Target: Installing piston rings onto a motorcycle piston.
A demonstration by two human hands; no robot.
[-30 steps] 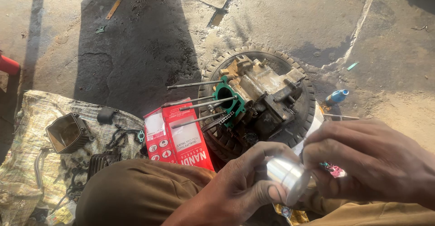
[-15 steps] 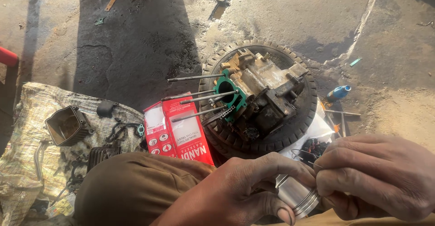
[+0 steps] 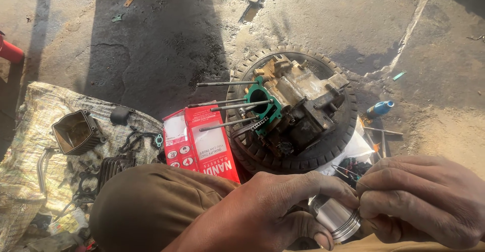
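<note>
Both hands meet at the bottom edge of the view around a shiny metal piston (image 3: 337,217), which sits just below the tyre (image 3: 298,151) that serves here as the landmark. The left hand (image 3: 268,216) cups the piston from the left, thumb and fingers (image 3: 323,189) clenched around its body, so most of the cylinder is hidden and only its grooved end shows. The right hand (image 3: 424,199) closes in from the right, fingertips pinched at the piston's rim; whether they grip a thin ring or only the rim is too small to tell, and the hand's lower part is cut off by the frame. Inside the tyre lies an engine case (image 3: 303,100), grimy, with a green gasket (image 3: 263,105) on its face and long studs (image 3: 227,84) pointing left. Left of the tyre leans a red box (image 3: 202,143), its lower corner hidden behind the person's knee (image 3: 151,206). Farther left a sack (image 3: 30,146) on the floor carries a finned cylinder part (image 3: 76,132) and dark small parts hard to make out. Right of the tyre lies a blue-handled tool (image 3: 379,109), partly shadowed.
</note>
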